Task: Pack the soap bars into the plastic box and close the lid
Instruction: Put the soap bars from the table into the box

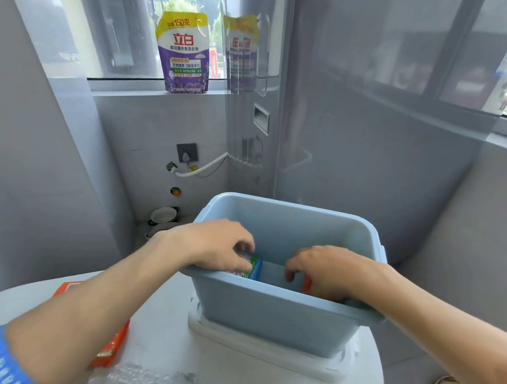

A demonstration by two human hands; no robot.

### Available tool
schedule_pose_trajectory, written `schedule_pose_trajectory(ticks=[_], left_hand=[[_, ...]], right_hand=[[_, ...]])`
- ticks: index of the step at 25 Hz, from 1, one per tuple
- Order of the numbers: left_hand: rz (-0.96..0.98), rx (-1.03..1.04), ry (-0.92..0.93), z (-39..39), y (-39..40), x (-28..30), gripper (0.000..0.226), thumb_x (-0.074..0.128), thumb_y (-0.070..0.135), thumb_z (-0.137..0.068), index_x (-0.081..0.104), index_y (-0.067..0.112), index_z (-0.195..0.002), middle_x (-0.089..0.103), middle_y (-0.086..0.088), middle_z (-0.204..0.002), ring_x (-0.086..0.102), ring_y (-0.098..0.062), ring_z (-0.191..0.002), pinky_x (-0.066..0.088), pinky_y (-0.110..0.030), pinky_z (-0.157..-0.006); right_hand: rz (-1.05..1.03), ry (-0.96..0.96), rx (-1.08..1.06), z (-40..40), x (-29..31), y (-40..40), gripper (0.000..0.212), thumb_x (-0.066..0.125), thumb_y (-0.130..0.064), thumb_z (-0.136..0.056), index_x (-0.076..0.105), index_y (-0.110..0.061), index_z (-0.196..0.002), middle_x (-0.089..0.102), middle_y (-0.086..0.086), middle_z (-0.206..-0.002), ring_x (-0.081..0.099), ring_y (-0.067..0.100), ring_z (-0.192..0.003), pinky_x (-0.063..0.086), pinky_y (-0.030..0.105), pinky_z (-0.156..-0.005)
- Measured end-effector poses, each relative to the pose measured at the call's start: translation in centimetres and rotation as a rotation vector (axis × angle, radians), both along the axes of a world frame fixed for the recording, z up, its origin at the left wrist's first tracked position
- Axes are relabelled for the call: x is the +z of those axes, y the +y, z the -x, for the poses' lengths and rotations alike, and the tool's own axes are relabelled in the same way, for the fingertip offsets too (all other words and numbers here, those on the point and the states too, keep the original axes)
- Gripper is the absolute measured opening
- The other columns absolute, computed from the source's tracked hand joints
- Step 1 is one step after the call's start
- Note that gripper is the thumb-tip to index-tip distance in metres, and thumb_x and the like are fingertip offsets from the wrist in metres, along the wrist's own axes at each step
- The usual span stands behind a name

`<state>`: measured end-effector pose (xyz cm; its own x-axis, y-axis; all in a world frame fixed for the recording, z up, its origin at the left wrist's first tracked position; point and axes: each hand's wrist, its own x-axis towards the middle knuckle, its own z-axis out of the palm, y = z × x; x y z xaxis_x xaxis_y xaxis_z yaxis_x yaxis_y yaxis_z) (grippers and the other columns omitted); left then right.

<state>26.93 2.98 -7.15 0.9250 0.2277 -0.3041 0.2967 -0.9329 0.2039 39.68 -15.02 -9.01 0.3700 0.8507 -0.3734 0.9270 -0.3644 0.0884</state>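
Observation:
A light blue plastic box [268, 309] stands open on a white lid [265, 354] on the round white table. Both hands reach down into it over the near wall. My left hand [215, 246] grips a soap bar in a green and blue wrapper [255, 268] at the box's left side. My right hand [330, 272] grips a soap bar in an orange wrapper [307, 285] at the right side. The near wall hides most of both bars. More orange soap packs [112, 347] lie on the table under my left forearm.
Crumpled clear plastic wrap [143, 379] lies at the table's near edge. A purple detergent pouch [184, 52] stands on the window sill. A wall socket with a white cable [187, 154] and a bowl [163, 215] on the floor are behind the table. A grey appliance [355, 139] stands behind the box.

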Motion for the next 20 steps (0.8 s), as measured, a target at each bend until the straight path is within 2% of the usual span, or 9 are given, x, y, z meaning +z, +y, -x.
schedule_pose_trajectory(ticks=[2, 4, 5, 7, 10, 12, 15, 17, 20], left_hand=[[0.037, 0.054, 0.26, 0.8, -0.6, 0.4, 0.049, 0.05, 0.065, -0.083, 0.07, 0.027, -0.106, 0.069, 0.011, -0.108, 0.062, -0.015, -0.102, 0.047, -0.033, -0.085], [0.013, 0.07, 0.34, 1.2, -1.0, 0.6, 0.051, 0.048, 0.066, -0.084, 0.071, 0.025, -0.105, 0.07, 0.008, -0.109, 0.063, -0.017, -0.102, 0.048, -0.035, -0.089], [0.009, 0.019, 0.267, 1.4, -1.1, 0.8, 0.044, 0.052, 0.058, -0.087, 0.07, 0.025, -0.11, 0.069, 0.007, -0.114, 0.062, -0.017, -0.104, 0.048, -0.036, -0.091], [0.044, -0.041, -0.046, 2.2, -1.1, 1.3, 0.034, 0.059, 0.038, -0.091, 0.065, 0.025, -0.122, 0.066, 0.006, -0.123, 0.059, -0.01, -0.105, 0.045, -0.031, -0.094], [0.186, 0.093, -0.613, 7.9, 0.5, 1.6, 0.027, 0.062, 0.024, -0.086, 0.069, 0.026, -0.112, 0.07, 0.009, -0.109, 0.059, -0.003, -0.091, 0.047, -0.024, -0.085], [0.198, 0.236, -0.75, 13.2, 2.3, 0.8, 0.025, 0.06, 0.021, -0.083, 0.07, 0.025, -0.105, 0.071, 0.01, -0.101, 0.063, -0.006, -0.091, 0.051, -0.026, -0.083], [0.048, 0.498, -0.498, 21.5, 5.7, -1.5, 0.027, 0.061, 0.023, -0.081, 0.068, 0.028, -0.107, 0.071, 0.004, -0.106, 0.065, -0.014, -0.096, 0.052, -0.033, -0.086], [-0.076, 0.62, -0.279, 26.2, 6.9, -2.9, 0.033, 0.065, 0.034, -0.077, 0.065, 0.031, -0.11, 0.069, 0.004, -0.111, 0.062, -0.017, -0.099, 0.051, -0.034, -0.086], [0.004, 0.578, -0.117, 30.6, 7.0, -4.7, 0.047, 0.072, 0.046, -0.066, 0.062, 0.035, -0.111, 0.066, 0.007, -0.114, 0.059, -0.01, -0.096, 0.051, -0.03, -0.083]], right_hand=[[0.115, 0.111, -0.053, 0.3, 0.2, -0.1, 0.03, 0.056, -0.02, -0.084, 0.066, -0.028, -0.112, 0.066, 0.0, -0.115, 0.06, 0.026, -0.098, 0.05, 0.036, -0.082], [0.165, 0.093, -0.095, 0.7, 0.4, -0.2, 0.028, 0.054, -0.021, -0.085, 0.069, -0.024, -0.108, 0.069, 0.003, -0.112, 0.063, 0.028, -0.098, 0.049, 0.034, -0.077], [0.154, 0.083, -0.097, 0.9, 0.7, -0.3, 0.028, 0.054, -0.023, -0.085, 0.069, -0.022, -0.109, 0.07, 0.003, -0.113, 0.063, 0.028, -0.1, 0.047, 0.033, -0.076], [-0.013, 0.077, -0.074, 1.3, 1.4, -0.5, 0.029, 0.056, -0.022, -0.085, 0.067, -0.023, -0.112, 0.068, 0.003, -0.116, 0.062, 0.027, -0.104, 0.046, 0.031, -0.078], [-0.436, 0.1, -0.028, 3.8, 3.1, 0.7, 0.027, 0.063, -0.019, -0.084, 0.068, -0.024, -0.11, 0.071, 0.0, -0.108, 0.063, 0.023, -0.102, 0.047, 0.032, -0.084], [-0.715, 0.17, 0.009, 7.4, 4.0, 1.9, 0.018, 0.063, -0.018, -0.084, 0.07, -0.026, -0.098, 0.071, -0.008, -0.096, 0.065, 0.019, -0.091, 0.051, 0.035, -0.081], [-0.862, 0.273, 0.201, 14.9, 4.2, 4.6, 0.009, 0.06, -0.025, -0.084, 0.066, -0.029, -0.09, 0.07, -0.013, -0.089, 0.063, 0.014, -0.081, 0.054, 0.036, -0.071], [-0.759, 0.284, 0.315, 19.6, 2.7, 7.1, 0.013, 0.06, -0.028, -0.085, 0.066, -0.027, -0.097, 0.072, -0.008, -0.099, 0.064, 0.018, -0.089, 0.054, 0.037, -0.073], [-0.48, 0.24, 0.313, 24.5, -1.2, 11.8, 0.033, 0.059, -0.037, -0.087, 0.061, -0.022, -0.118, 0.067, 0.002, -0.119, 0.06, 0.026, -0.106, 0.049, 0.036, -0.079]])
